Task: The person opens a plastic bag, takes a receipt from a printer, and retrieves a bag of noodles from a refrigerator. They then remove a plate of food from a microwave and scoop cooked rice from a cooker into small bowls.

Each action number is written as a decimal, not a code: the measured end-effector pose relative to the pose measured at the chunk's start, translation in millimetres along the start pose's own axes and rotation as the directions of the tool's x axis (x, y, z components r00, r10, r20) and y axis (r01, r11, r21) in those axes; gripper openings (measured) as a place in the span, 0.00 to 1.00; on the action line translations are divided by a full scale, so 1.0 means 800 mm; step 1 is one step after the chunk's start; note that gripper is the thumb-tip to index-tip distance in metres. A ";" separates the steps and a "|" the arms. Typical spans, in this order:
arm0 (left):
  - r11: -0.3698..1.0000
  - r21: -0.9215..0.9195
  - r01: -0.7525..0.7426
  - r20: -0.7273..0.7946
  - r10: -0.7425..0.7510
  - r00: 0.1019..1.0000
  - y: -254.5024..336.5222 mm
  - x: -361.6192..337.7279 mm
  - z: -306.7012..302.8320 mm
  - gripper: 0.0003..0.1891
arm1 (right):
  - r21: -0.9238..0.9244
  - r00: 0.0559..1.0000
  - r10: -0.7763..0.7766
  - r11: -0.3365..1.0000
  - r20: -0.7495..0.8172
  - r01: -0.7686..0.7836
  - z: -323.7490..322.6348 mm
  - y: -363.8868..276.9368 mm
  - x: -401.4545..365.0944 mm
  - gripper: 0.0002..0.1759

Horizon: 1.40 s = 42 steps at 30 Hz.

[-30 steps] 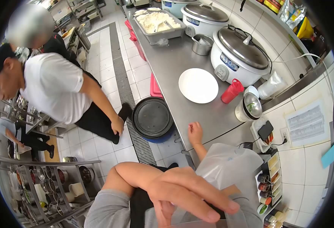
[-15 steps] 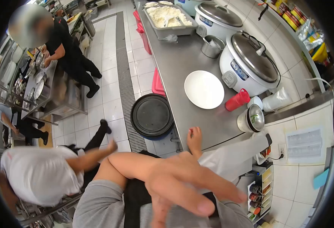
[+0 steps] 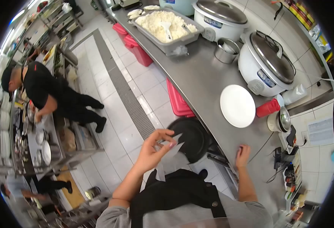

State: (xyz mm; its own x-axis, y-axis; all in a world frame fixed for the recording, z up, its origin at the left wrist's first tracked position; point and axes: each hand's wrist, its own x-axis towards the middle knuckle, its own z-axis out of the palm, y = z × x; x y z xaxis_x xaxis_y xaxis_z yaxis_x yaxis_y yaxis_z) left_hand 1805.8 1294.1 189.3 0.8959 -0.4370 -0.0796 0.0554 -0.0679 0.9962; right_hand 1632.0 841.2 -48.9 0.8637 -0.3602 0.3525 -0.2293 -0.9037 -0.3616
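Observation:
My left hand point(image 3: 155, 150) is raised in front of the black apron point(image 3: 174, 193), thumb and fingers pinching thin translucent plastic point(image 3: 170, 157) that hangs below them. On the steel counter's near edge rests my right hand point(image 3: 243, 155), its fingers curled in, with nothing visible in them. A white plate point(image 3: 237, 106) lies on the counter beyond it. Right of the plate are a red cup point(image 3: 267, 108) and a stack of bowls point(image 3: 284, 119). Below the counter's edge, partly behind the plastic, is a round black lid point(image 3: 193, 138).
Rice cookers point(image 3: 267, 64), a metal pot point(image 3: 226, 50) and a tray of white rice point(image 3: 166, 28) stand along the counter point(image 3: 197, 76). Red bins point(image 3: 138, 49) are beside it. At the left, a person in black point(image 3: 49, 87) works at another bench; another person point(image 3: 18, 186) is lower left.
The view has turned. My left hand, formerly large and blurred with spread fingers, has drawn back left and now pinches plastic. The person in a white shirt has left the view.

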 end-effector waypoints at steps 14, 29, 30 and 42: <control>0.970 -0.113 0.217 0.200 -0.192 0.961 -0.077 0.116 -0.242 0.10 | -0.047 0.162 0.142 0.875 0.977 -0.482 0.125 -0.122 0.179 0.15; 0.952 0.207 0.227 0.055 -0.242 0.969 -0.173 0.385 -0.446 0.17 | -0.229 0.814 0.521 0.786 -0.255 -0.575 0.237 -0.164 0.765 0.19; 0.952 0.218 0.217 0.048 -0.233 0.971 -0.170 0.402 -0.455 0.16 | -0.283 0.808 0.563 0.757 -0.174 -0.589 0.244 -0.165 0.777 0.19; 0.987 0.113 0.118 0.420 -0.155 0.894 -0.031 0.748 -0.442 0.14 | 0.927 0.430 0.824 -0.295 0.370 -0.231 0.231 -0.103 0.815 0.18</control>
State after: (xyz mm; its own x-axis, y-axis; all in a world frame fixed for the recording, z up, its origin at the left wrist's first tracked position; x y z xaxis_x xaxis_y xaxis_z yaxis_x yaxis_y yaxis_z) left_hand 2496.3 1351.5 130.1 0.6075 -0.7570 -0.2406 0.1105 -0.2194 0.9694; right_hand 2297.0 723.3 51.0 0.3483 -0.8137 -0.4654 0.2845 0.5648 -0.7747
